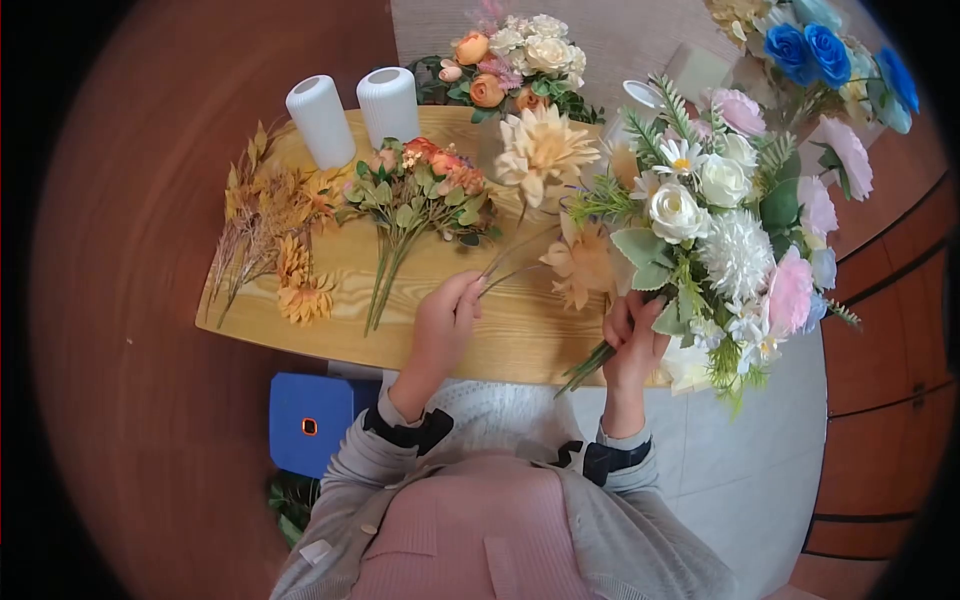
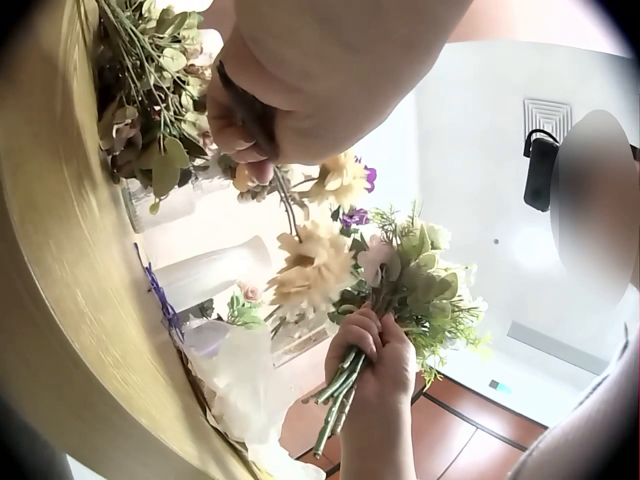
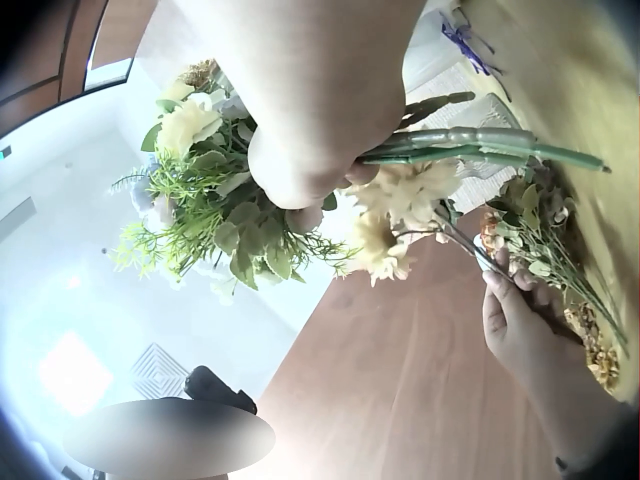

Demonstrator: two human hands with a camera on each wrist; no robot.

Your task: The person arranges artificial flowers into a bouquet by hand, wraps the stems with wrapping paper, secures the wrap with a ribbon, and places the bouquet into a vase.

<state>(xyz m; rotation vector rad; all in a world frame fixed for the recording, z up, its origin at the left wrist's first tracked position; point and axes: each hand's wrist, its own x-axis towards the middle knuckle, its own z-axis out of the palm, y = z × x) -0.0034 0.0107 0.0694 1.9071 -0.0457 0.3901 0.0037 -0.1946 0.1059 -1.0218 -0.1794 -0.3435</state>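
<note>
The left hand (image 1: pixel 445 325) pinches the thin stems of two large cream-orange flowers (image 1: pixel 545 155), whose heads stand up and to the right of it. In the right hand (image 1: pixel 635 340) is a full bouquet of white, pink and green artificial flowers (image 1: pixel 725 220); its green stems (image 1: pixel 585 368) stick out below the fist toward the left. In the left wrist view the cream flowers (image 2: pixel 310 268) hang between the left hand (image 2: pixel 290 110) and the right hand (image 2: pixel 375 375). The right wrist view shows the left hand (image 3: pixel 530 330) curled round brown stems, near the bouquet (image 3: pixel 230 190).
On the wooden table (image 1: pixel 480 340) lie yellow dried flowers (image 1: pixel 290 210) and an orange-red bunch (image 1: pixel 420 190). Two white ribbed vases (image 1: pixel 322 122) stand at the back left. Behind the table is a peach and white bouquet (image 1: pixel 520 60); blue roses (image 1: pixel 825 55) are at back right.
</note>
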